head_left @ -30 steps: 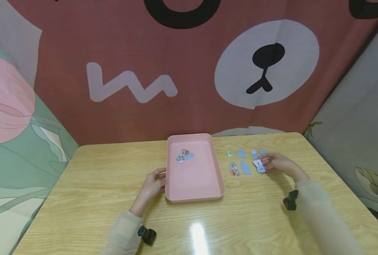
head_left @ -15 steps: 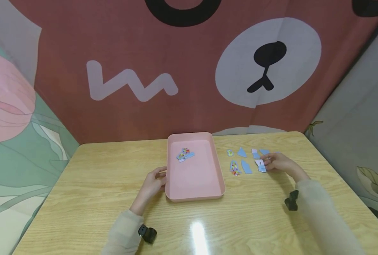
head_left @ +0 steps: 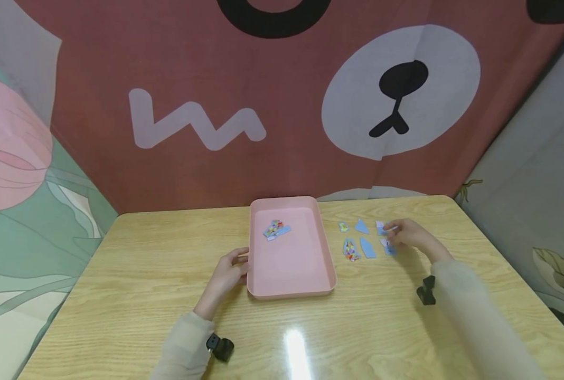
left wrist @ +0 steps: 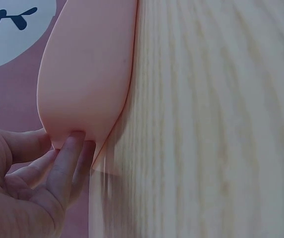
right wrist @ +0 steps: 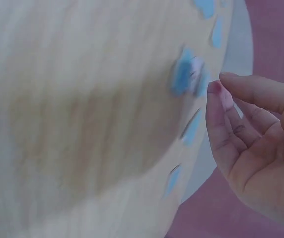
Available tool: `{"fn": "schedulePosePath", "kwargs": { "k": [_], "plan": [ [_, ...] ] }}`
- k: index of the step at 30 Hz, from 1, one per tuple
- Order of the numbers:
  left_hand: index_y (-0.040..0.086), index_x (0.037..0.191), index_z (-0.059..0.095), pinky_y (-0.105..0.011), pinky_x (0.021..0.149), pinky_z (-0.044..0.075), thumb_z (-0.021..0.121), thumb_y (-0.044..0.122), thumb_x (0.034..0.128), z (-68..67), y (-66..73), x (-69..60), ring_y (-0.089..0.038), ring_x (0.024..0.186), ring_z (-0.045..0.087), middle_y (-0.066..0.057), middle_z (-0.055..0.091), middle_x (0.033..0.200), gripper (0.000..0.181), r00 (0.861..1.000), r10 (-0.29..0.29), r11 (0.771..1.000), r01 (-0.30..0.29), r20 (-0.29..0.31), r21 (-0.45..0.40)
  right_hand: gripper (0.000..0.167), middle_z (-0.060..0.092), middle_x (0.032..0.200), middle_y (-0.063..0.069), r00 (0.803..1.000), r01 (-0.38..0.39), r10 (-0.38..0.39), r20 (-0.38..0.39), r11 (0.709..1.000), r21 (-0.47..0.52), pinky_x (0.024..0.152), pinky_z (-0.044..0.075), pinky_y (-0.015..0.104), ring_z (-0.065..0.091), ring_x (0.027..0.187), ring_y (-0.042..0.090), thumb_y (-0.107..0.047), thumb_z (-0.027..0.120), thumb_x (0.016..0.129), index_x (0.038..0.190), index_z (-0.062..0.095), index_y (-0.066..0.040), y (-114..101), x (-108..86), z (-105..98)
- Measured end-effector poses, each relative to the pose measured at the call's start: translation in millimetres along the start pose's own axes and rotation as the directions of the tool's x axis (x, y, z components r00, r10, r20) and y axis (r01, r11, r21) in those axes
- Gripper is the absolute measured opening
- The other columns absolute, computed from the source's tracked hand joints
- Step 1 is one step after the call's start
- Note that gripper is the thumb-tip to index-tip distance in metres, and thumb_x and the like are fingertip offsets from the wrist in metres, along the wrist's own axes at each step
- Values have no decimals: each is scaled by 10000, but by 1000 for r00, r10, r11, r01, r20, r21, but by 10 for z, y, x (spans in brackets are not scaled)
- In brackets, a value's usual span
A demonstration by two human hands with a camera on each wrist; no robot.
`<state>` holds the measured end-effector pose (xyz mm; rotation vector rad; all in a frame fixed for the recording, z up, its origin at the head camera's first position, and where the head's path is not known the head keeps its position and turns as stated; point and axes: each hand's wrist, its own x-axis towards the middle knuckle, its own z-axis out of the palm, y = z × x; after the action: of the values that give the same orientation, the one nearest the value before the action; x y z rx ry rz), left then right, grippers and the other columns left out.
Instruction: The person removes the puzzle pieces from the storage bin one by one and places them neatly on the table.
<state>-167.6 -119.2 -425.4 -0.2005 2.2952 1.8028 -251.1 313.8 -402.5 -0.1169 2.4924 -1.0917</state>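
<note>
My left hand (head_left: 225, 273) rests against the left side of a pink tray (head_left: 291, 274). In the left wrist view, the fingers (left wrist: 65, 166) touch the tray's outer wall. My right hand (head_left: 409, 236) hovers over flat cut-out pieces at the right, partly covering a white-and-blue piece (head_left: 387, 247) and a pale pink-and-blue piece (head_left: 380, 227). Its thumb and forefinger are close together in the right wrist view, with no piece seen between them. Inside the tray lies a small pile of multicoloured and blue pieces (head_left: 276, 230).
Left of my right hand lie a multicoloured piece (head_left: 350, 250), a blue piece (head_left: 367, 248), a blue triangular piece (head_left: 362, 227) and a small yellow-green piece (head_left: 343, 227). All rest on the wooden table (head_left: 158, 264). A printed cloth (head_left: 282, 169) hangs along the back edge.
My right hand has let go of the white-and-blue piece on the table and shifted slightly up and left over the pieces. The left hand stays against the tray.
</note>
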Motion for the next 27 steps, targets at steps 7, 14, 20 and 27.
{"fn": "schedulePosePath", "kwargs": {
  "k": [7,14,20,27],
  "plan": [
    [-71,1370,430,-368,763,611,454,-64,941,0,-1,4,-283,967,639,-349,521,1265,430,1000,-2,1000,2,1,-6,525,587,937,122,999,42,-42,8,999,15,643,490,219,522,750,80,58,526,842,1328,380,190,-352,149,50],
    [-75,1366,433,-359,757,612,463,-59,940,1,-10,4,-257,942,643,-347,521,1264,428,1000,1,1000,-1,3,-11,493,590,943,88,998,70,-69,-7,997,32,737,515,258,535,777,74,37,544,884,1346,407,140,-721,319,171],
    [-67,1364,440,-362,761,613,479,-48,939,0,-11,-3,-275,964,647,-339,517,1269,428,1000,4,1000,-4,3,0,476,594,984,108,996,87,-86,-11,995,52,764,515,264,580,852,145,36,533,888,1349,436,107,-1024,479,349],
    [-62,1370,436,-374,762,613,476,-47,941,2,-2,-4,-319,1006,642,-340,515,1276,431,1000,-3,1000,3,-1,7,457,563,1100,242,991,132,-130,-23,988,83,766,511,251,534,824,131,77,520,862,1314,469,119,-1352,635,633]
  ]
}}
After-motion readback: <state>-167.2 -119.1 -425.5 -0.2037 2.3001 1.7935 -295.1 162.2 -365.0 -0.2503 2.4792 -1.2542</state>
